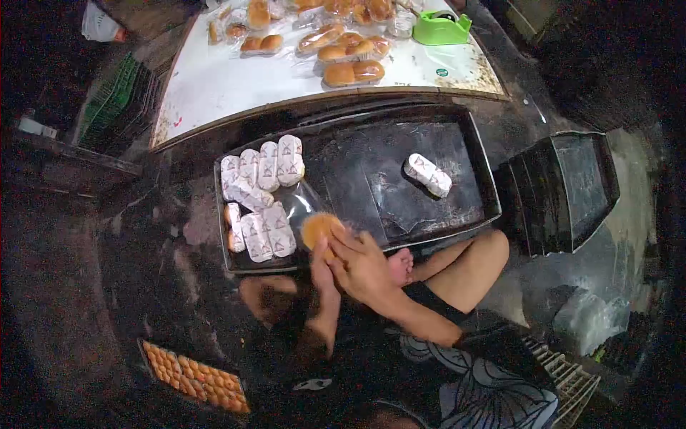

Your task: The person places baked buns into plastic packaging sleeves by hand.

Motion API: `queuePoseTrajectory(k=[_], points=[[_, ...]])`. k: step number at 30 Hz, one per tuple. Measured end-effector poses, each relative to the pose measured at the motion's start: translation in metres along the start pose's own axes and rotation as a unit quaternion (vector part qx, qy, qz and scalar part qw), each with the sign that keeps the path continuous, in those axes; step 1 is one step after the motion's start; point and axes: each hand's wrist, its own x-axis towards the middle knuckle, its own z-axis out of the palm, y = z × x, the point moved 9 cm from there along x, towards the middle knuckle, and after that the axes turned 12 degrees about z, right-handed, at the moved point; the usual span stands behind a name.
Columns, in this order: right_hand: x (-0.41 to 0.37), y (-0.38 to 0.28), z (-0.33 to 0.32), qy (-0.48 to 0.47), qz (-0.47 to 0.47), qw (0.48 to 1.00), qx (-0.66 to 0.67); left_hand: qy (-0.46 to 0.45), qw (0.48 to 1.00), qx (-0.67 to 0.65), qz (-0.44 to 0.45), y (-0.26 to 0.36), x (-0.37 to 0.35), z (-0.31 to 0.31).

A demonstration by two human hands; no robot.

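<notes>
Close to my body, a golden-brown bread bun (320, 230) is held between my two hands, over the near edge of a black tray (346, 154). My left hand (324, 275) grips its lower side, thumb up against the crust. From the right, the fingers of my right hand (363, 268) wrap over it, slightly blurred. A clear plastic bag (304, 202) shows just beyond the bun. Wrapped buns (268, 166) in printed white packaging fill the tray's left part, in two groups. One more wrapped bun (429, 176) lies alone on the right.
Behind the tray, a white table (221, 86) carries bagged bread (354, 72) and a green tape dispenser (441, 30). Stacked black trays (561, 196) stand at right, near a clear plastic bundle (592, 322). A tray of unwrapped buns (194, 377) lies lower left; green crates (118, 96) are upper left.
</notes>
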Motion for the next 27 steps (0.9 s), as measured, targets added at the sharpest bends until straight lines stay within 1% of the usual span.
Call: queuePoseTrajectory(k=[1, 2, 3, 4, 5, 6, 7, 8, 9, 10, 11, 12, 13, 14, 15, 16, 17, 18, 19, 20, 21, 22, 23, 24, 25, 26, 27], points=[[-0.001, 0.001, -0.001, 0.003, -0.002, 1.000, -0.006, 0.020, 1.000, 0.003, -0.017, -0.008, 0.001, -0.003], [-0.007, -0.005, -0.001, 0.008, -0.047, 0.999, -0.006, 0.015, 1.000, -0.017, -0.010, 0.001, 0.002, 0.006], [-0.014, -0.013, 0.002, 0.015, -0.092, 0.996, -0.001, 0.012, 1.000, -0.017, -0.008, 0.010, 0.009, -0.005], [-0.016, -0.007, 0.011, 0.019, -0.095, 0.995, -0.002, 0.013, 0.983, -0.178, -0.053, 0.012, 0.014, -0.017], [-0.016, 0.010, 0.020, 0.028, -0.076, 0.996, 0.048, 0.011, 0.936, -0.337, -0.096, 0.008, 0.015, -0.022], [-0.016, 0.029, 0.027, 0.035, -0.053, 0.993, 0.096, -0.019, 0.963, -0.266, -0.052, 0.004, 0.012, -0.030], [-0.015, 0.042, 0.028, 0.042, -0.029, 0.988, 0.145, -0.022, 0.961, -0.269, -0.054, -0.005, 0.004, -0.021], [-0.002, 0.043, 0.011, 0.098, 0.034, 0.983, 0.151, 0.047, 0.977, -0.195, -0.074, -0.024, -0.008, -0.019], [0.005, 0.044, 0.009, 0.100, 0.030, 0.983, 0.149, 0.118, 0.982, -0.118, -0.092, -0.034, -0.019, -0.022], [0.013, 0.044, 0.019, 0.055, 0.040, 0.994, 0.087, 0.126, 0.982, -0.068, -0.124, -0.036, -0.028, -0.019], [0.021, 0.043, 0.029, 0.010, 0.050, 0.998, 0.026, 0.125, 0.983, -0.065, -0.121, -0.032, -0.028, -0.016], [0.032, 0.046, 0.030, -0.077, 0.125, 0.987, -0.058, 0.133, 0.978, -0.008, -0.158, -0.033, -0.031, -0.017], [0.053, 0.051, 0.019, -0.037, 0.077, 0.996, -0.017, 0.140, 0.970, 0.048, -0.193, -0.034, -0.033, -0.020], [0.078, 0.058, 0.008, 0.004, 0.029, 0.999, 0.023, 0.044, 0.981, 0.105, -0.159, -0.044, -0.025, -0.029], [0.110, 0.041, -0.030, 0.099, 0.017, 0.995, 0.013, -0.107, 0.898, 0.426, -0.010, -0.035, -0.006, -0.019], [0.132, 0.033, -0.064, 0.181, 0.056, 0.980, 0.068, -0.179, 0.738, 0.634, 0.150, -0.030, -0.004, -0.004], [0.148, 0.017, -0.087, 0.245, 0.017, 0.960, 0.131, -0.233, 0.505, 0.778, 0.292, -0.029, -0.015, 0.026], [0.164, 0.000, -0.093, 0.185, 0.030, 0.972, 0.142, -0.236, 0.507, 0.777, 0.289, -0.042, -0.016, 0.009], [0.160, -0.021, -0.095, 0.279, -0.097, 0.950, 0.106, -0.278, 0.606, 0.707, 0.238, -0.069, -0.008, -0.025], [0.147, -0.026, -0.084, 0.248, -0.135, 0.957, 0.072, -0.313, 0.694, 0.622, 0.186, -0.085, 0.001, -0.042], [0.119, -0.031, -0.067, 0.216, -0.172, 0.960, 0.039, -0.313, 0.695, 0.620, 0.187, -0.073, 0.008, -0.040], [0.096, -0.016, -0.039, 0.051, -0.153, 0.979, 0.123, -0.367, 0.597, 0.702, 0.126, -0.072, 0.015, -0.037], [0.065, 0.039, 0.016, -0.124, 0.001, 0.981, 0.150, -0.411, 0.488, 0.768, 0.058, -0.071, 0.018, -0.043], [0.026, 0.083, 0.066, -0.239, 0.069, 0.949, 0.193, -0.406, 0.563, 0.716, 0.076, -0.054, 0.020, -0.044], [-0.016, 0.101, 0.085, -0.316, 0.120, 0.932, 0.133, -0.395, 0.633, 0.659, 0.096, -0.038, 0.021, -0.039], [-0.036, 0.110, 0.085, -0.266, 0.132, 0.952, 0.074, -0.349, 0.682, 0.643, -0.012, -0.024, 0.019, -0.026], [-0.045, 0.116, 0.081, -0.211, 0.143, 0.967, 0.017, -0.347, 0.682, 0.643, -0.017, -0.028, 0.018, -0.023]])
